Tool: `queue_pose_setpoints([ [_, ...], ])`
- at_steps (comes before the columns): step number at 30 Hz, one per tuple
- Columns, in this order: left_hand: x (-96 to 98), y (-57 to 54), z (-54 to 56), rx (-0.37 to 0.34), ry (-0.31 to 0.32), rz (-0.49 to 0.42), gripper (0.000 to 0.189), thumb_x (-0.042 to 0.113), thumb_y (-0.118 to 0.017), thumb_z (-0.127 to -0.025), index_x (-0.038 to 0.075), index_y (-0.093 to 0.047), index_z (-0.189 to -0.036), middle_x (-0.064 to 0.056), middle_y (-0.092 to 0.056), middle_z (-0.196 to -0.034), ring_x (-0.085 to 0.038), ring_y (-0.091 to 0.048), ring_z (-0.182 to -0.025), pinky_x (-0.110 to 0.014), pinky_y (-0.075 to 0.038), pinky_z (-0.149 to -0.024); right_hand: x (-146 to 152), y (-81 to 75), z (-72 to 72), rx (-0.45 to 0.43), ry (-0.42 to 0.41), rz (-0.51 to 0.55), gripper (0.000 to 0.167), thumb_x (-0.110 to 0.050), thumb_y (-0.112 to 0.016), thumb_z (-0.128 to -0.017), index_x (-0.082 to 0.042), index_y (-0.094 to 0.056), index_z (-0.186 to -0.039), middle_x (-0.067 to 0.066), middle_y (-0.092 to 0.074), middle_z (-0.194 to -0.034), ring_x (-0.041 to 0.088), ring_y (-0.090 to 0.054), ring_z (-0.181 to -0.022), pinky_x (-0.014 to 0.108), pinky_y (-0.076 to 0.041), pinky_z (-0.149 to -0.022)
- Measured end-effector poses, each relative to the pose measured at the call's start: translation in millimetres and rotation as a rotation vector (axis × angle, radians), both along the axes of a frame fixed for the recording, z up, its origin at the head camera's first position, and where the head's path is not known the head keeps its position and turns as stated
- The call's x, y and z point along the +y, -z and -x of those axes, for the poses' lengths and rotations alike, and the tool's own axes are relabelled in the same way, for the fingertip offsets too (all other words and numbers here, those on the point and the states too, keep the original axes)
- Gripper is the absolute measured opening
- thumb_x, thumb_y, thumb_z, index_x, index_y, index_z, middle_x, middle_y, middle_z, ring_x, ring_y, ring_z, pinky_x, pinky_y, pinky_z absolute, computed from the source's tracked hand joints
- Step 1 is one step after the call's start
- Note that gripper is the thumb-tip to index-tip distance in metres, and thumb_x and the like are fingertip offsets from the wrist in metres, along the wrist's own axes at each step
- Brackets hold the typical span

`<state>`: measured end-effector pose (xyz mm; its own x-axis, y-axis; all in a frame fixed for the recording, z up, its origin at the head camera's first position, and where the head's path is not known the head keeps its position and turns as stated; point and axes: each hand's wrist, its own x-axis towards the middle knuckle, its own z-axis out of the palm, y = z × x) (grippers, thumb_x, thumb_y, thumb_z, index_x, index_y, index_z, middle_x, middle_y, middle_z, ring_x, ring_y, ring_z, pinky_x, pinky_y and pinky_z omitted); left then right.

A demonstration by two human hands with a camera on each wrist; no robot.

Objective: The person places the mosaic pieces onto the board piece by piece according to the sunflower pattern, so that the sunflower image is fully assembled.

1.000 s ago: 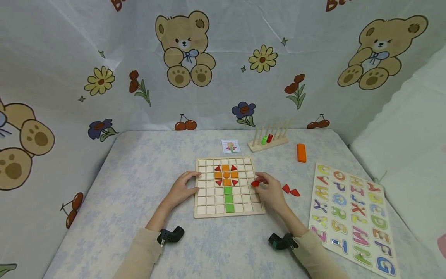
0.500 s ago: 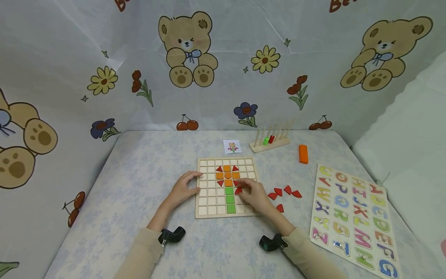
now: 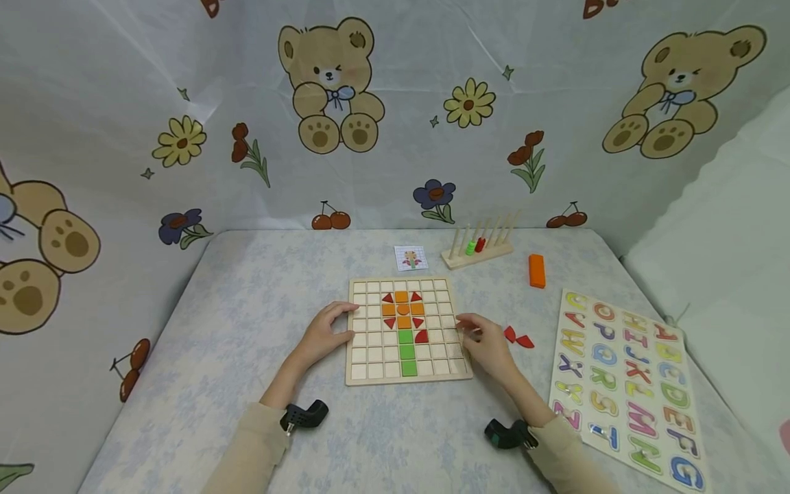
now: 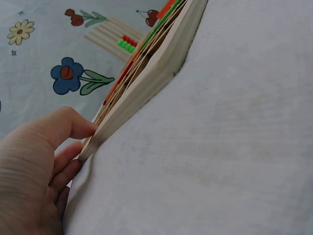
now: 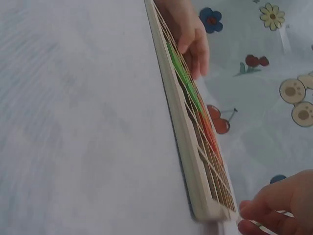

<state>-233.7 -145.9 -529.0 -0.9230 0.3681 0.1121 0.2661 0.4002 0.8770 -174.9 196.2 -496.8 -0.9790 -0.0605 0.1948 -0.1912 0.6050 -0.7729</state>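
Observation:
A square wooden grid board (image 3: pixel 366 372) lies on the table with orange squares, red triangles and a green column in its cells. One red quarter-round piece (image 3: pixel 422 336) sits in a cell right of the topmost green square. My left hand (image 3: pixel 322 331) touches the board's left edge with thumb and fingertips; the left wrist view shows them against the rim. Beside the right edge, my right hand (image 3: pixel 489 344) hovers with loosely bent fingers, and no piece shows between them in the right wrist view. The hand covers the table spot where red pieces lay. Two red pieces (image 3: pixel 524 341) lie to its right.
Behind the board are a small pattern card (image 3: pixel 411 259) and a wooden peg stand (image 3: pixel 476 256) with green and red beads. An orange block (image 3: pixel 537 271) stands back right. A letter puzzle board (image 3: pixel 626 384) covers the right side of the table.
My right hand carried a red quarter-round piece onto the board, left it in the cell beside the green column, and moved back right over the loose pieces. The left hand stayed put.

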Motion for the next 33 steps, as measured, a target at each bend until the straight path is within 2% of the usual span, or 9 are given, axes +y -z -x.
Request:
queue_pose_setpoints([
  [2, 0.2, -0.2, 0.5, 0.002, 0.001, 0.002, 0.049, 0.007, -0.071, -0.089, 0.01, -0.059, -0.136, -0.012, -0.054, -0.142, -0.034, -0.041, -0.142, -0.054, -0.033, -0.118, 15, -0.7, -4.2, -0.021, 0.019, -0.031, 0.045, 0.019, -0.059, -0.078, 0.006, -0.065, -0.121, 0.019, -0.073, -0.102, 0.032, -0.066, -0.094, 0.031, -0.057, -0.076],
  [6, -1.1, -0.8, 0.4, -0.003, -0.002, 0.011, 0.049, 0.008, -0.071, -0.09, 0.01, -0.058, -0.137, -0.012, -0.053, -0.143, -0.034, -0.04, -0.142, -0.054, -0.033, -0.118, 33, -0.8, -10.3, -0.068, -0.004, -0.062, 0.046, 0.018, -0.063, -0.078, 0.007, -0.063, -0.123, 0.019, -0.072, -0.105, 0.031, -0.066, -0.095, 0.039, -0.058, -0.082],
  [12, -0.4, -1.4, -2.2, -0.013, -0.006, 0.008, 0.049, 0.008, -0.071, -0.09, 0.01, -0.058, -0.137, -0.012, -0.053, -0.144, -0.034, -0.04, -0.142, -0.054, -0.034, -0.117, 37, 3.1, -13.1, -0.034, -0.015, -0.11, 0.043, 0.012, -0.073, -0.08, 0.008, -0.064, -0.122, 0.018, -0.072, -0.102, 0.031, -0.067, -0.093, 0.038, -0.059, -0.08],
  [16, 0.4, -0.8, -2.4, -0.007, -0.002, -0.001, 0.049, 0.008, -0.071, -0.09, 0.01, -0.058, -0.137, -0.012, -0.053, -0.143, -0.035, -0.04, -0.142, -0.055, -0.034, -0.117, 38, 4.6, -14.0, -0.033, -0.014, -0.12, 0.046, 0.006, -0.077, -0.079, 0.008, -0.063, -0.123, 0.02, -0.072, -0.106, 0.033, -0.068, -0.097, 0.045, -0.059, -0.085],
  [23, 0.5, -3.7, -1.4, 0.0, -0.001, 0.008, 0.049, 0.008, -0.072, -0.09, 0.01, -0.058, -0.137, -0.011, -0.054, -0.143, -0.034, -0.041, -0.142, -0.054, -0.034, -0.117, 37, 5.0, -13.4, -0.012, 0.001, -0.128, 0.044, 0.005, -0.079, -0.077, 0.006, -0.066, -0.119, 0.015, -0.073, -0.1, 0.028, -0.066, -0.091, 0.029, -0.057, -0.078],
  [27, -0.3, -2.3, -1.3, 0.002, 0.002, 0.012, 0.049, 0.008, -0.072, -0.09, 0.009, -0.058, -0.137, -0.012, -0.053, -0.143, -0.035, -0.041, -0.141, -0.055, -0.035, -0.116, 22, 1.5, -7.0, 0.022, 0.003, -0.069, 0.042, 0.004, -0.08, -0.077, 0.005, -0.068, -0.117, 0.015, -0.073, -0.099, 0.028, -0.065, -0.089, 0.028, -0.055, -0.076],
  [33, 0.3, -0.1, -1.0, -0.009, 0.0, 0.021, 0.049, 0.01, -0.071, -0.09, 0.011, -0.058, -0.137, -0.011, -0.052, -0.144, -0.034, -0.04, -0.143, -0.055, -0.034, -0.117, -10, -2.1, 4.6, -0.018, -0.082, 0.012, 0.04, 0.002, -0.079, -0.079, 0.003, -0.068, -0.118, 0.014, -0.072, -0.101, 0.025, -0.06, -0.086, 0.023, -0.049, -0.07],
])
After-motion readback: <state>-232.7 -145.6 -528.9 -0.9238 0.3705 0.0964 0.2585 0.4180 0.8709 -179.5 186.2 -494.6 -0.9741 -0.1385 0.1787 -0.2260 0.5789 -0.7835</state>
